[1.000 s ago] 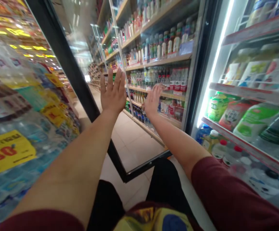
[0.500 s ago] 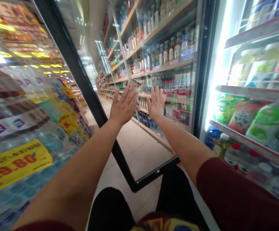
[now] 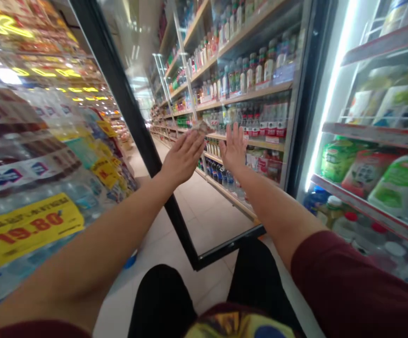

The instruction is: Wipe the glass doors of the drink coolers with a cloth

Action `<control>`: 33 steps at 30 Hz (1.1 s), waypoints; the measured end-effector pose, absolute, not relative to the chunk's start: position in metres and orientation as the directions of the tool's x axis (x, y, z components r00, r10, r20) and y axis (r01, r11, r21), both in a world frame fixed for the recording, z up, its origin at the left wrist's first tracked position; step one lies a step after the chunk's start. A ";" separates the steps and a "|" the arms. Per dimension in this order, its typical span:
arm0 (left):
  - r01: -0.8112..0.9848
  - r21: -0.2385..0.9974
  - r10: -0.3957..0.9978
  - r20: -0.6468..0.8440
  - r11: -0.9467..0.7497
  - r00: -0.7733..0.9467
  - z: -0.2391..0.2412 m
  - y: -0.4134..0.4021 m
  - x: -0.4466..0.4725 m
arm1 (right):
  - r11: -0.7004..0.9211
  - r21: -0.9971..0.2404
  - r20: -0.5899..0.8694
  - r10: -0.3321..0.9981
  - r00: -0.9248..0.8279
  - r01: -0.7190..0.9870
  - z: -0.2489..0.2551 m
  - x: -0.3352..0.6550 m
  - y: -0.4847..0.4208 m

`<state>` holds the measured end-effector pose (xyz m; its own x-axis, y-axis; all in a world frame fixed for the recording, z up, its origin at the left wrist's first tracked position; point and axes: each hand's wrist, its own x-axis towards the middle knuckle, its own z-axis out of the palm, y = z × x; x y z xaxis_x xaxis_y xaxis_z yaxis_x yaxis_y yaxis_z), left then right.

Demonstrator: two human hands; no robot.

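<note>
A black-framed glass door (image 3: 137, 126) of a lit drinks fridge stands swung open in front of me. My left hand (image 3: 183, 158) lies flat against the glass, fingers stretched out and close together. A pale, crumpled cloth (image 3: 202, 127) shows beyond its fingertips, pressed between hand and pane; most of it is hidden. My right hand (image 3: 234, 149) rests on the same pane to the right, fingers up and apart, nothing in it. My knees are on either side of the door's lower corner.
Lit fridge shelves (image 3: 383, 134) with bottles and pouches are on the right. Through the glass, wooden shelves (image 3: 249, 96) of bottles line an aisle. At left, packs of bottles (image 3: 17, 155) are stacked behind a yellow price sign (image 3: 31, 230). Pale floor tiles (image 3: 211, 211) run below.
My left hand's fingers have drawn closer together, and more of the cloth shows past their tips. The view has shifted slightly, moving the scene rightward. My right hand stays on the glass.
</note>
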<state>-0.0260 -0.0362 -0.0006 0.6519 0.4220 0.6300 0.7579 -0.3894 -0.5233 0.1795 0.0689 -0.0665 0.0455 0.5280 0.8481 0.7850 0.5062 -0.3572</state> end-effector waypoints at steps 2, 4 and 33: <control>0.749 -0.542 0.430 0.613 -0.382 0.663 0.003 -0.040 -0.034 | 0.507 -0.359 0.837 0.546 0.030 0.784 -0.064 0.181 0.066; 0.811 -0.495 0.392 0.710 -0.313 0.585 0.012 -0.041 -0.040 | 0.499 -0.361 0.818 0.575 0.010 0.788 -0.062 0.182 0.064; 0.901 -0.365 0.488 0.758 -0.232 0.433 -0.067 -0.050 -0.040 | 0.553 -0.244 0.750 0.628 -0.206 0.797 -0.050 0.205 0.057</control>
